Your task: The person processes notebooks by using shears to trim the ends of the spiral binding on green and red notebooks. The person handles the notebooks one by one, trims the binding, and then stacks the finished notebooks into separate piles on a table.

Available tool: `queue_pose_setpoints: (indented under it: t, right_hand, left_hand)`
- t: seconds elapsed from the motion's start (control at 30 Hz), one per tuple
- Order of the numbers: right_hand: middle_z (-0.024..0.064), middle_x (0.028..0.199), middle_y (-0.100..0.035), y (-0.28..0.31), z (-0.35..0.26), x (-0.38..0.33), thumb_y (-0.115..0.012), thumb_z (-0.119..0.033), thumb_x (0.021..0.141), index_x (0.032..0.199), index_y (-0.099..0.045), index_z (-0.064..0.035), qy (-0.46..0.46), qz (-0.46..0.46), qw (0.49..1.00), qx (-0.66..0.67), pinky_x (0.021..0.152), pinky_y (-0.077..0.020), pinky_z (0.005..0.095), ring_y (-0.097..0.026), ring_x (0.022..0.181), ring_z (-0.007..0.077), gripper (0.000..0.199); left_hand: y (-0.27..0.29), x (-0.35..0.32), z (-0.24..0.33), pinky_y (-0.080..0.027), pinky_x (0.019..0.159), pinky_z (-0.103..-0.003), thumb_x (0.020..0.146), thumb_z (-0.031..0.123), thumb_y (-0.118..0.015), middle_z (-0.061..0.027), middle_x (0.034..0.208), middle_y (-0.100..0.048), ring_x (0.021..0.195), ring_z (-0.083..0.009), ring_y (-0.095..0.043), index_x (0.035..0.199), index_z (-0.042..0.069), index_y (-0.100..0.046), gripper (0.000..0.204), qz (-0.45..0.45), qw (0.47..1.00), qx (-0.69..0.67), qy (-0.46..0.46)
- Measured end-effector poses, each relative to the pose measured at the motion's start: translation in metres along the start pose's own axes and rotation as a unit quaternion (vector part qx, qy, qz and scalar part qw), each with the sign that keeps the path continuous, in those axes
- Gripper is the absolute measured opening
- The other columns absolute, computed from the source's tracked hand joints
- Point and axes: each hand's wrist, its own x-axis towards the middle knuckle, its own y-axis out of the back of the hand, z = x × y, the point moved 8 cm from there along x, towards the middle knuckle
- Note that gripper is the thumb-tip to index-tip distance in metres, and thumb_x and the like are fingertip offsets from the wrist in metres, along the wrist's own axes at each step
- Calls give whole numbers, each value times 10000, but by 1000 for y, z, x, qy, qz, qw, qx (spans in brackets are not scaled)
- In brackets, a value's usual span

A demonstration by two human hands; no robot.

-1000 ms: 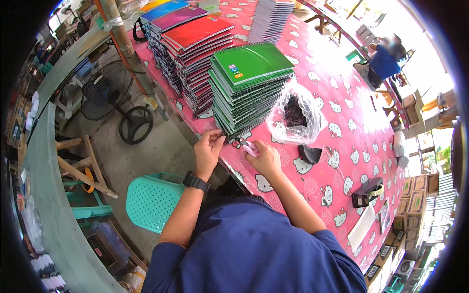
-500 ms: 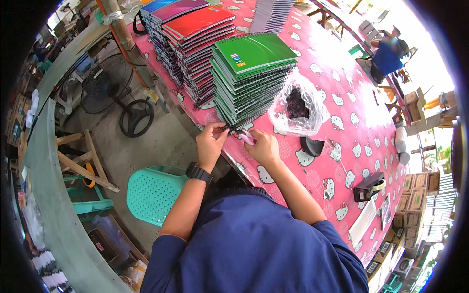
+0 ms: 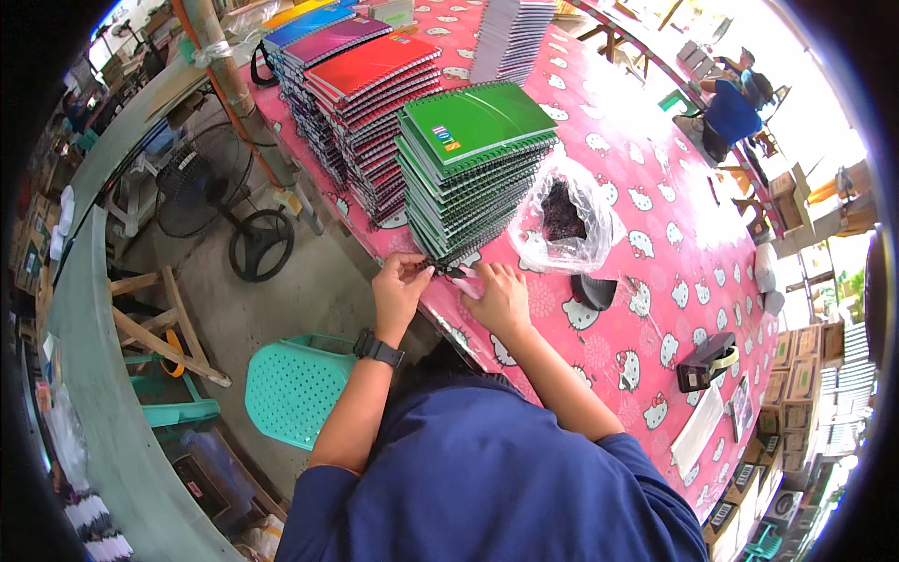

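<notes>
A tall stack of green spiral-bound notebooks stands close to the near edge of the table. My left hand is closed in a pinch at the lowest near corner of that stack, by the dark wire binding. What its fingertips hold is too small to make out. Just right of it, my right hand grips a small hand tool with pink handles. The tool's dark tip points left toward the binding and my left fingertips; its exact kind is partly hidden.
Red notebooks and purple and blue ones stand behind and left. A clear plastic bag with dark contents lies right of the stack, near a black cup-like piece. A tape dispenser sits farther right. A green stool and fan stand left.
The view has shifted a little, so the table items sit slightly lower and left. Both hands stay together at the stack's near corner, and the pink-handled tool remains in my right hand.
</notes>
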Motion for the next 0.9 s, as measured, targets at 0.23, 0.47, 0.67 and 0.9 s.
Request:
queue_pose_setpoints:
  t: [0.23, 0.47, 0.67, 0.9]
  right_hand:
    - [146, 820, -630, -18, 12, 0, -677, -234, 672, 929, -625, -37, -71, -93, 990, 83, 699, -483, 410, -607, 786, 335, 329]
    - [121, 904, -615, -12, 13, -7, -709, -293, 674, 928, -607, -63, -17, -15, 997, 69, 787, -435, 427, -574, 911, 309, 358]
    - [94, 950, -593, -7, 16, -6, -733, -279, 632, 1008, -586, -75, -3, 15, 1000, 12, 821, -395, 425, -544, 971, 271, 452]
    - [111, 907, -600, -12, 10, -5, -735, -255, 613, 978, -587, -64, 4, -2, 1000, 23, 783, -431, 412, -568, 925, 290, 437]
  left_hand:
    - [-5, -2, 5, -513, 679, -230, 777, -21, -689, -64, 838, -645, 758, -89, -614, 932, -27, -597, 180, -6, 1000, 14, 1]
    - [3, 1, -34, -485, 646, -223, 787, -13, -665, -44, 884, -627, 777, -85, -582, 1012, 25, -562, 251, 52, 973, -205, 90]
    - [-10, -1, -44, -443, 586, -198, 809, 61, -653, -10, 889, -602, 749, -88, -562, 1034, 41, -537, 254, 4, 917, -328, 227]
    - [-8, -4, -28, -457, 545, -259, 727, 138, -762, -33, 758, -620, 583, -130, -569, 931, 6, -622, 280, -27, 991, -16, 131]
